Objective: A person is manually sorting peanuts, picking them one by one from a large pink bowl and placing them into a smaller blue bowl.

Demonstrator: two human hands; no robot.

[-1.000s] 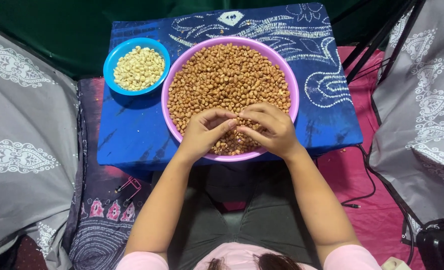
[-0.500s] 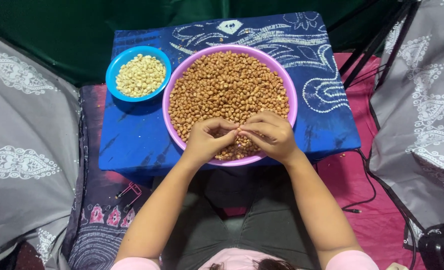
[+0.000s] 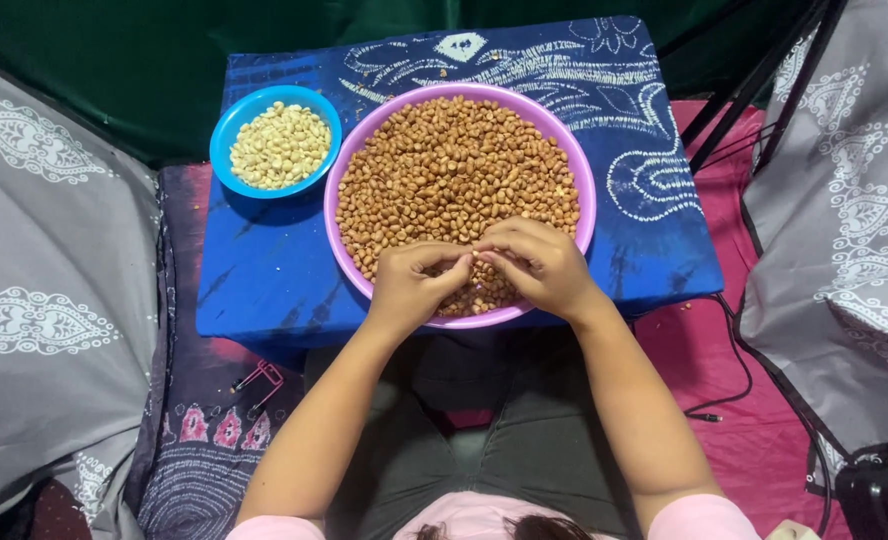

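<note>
Both hands sit over the near rim of the round pink plastic bowl [image 3: 349,180] of brown-skinned peanuts [image 3: 454,175], fingertips meeting. Left hand [image 3: 414,285] and right hand [image 3: 539,265] are curled narrow, pinching a peanut between them; can't tell which hand grips it. Small blue bowl [image 3: 226,130] of pale peeled peanuts [image 3: 282,145] sits just left of the pink one, on the blue patterned-cloth counter [image 3: 264,270].

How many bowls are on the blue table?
2. The big pink bowl of brown peanuts sits in the middle, under both hands. The small blue bowl of pale peeled peanuts sits beside it at the far left corner. None seems hidden.
</note>
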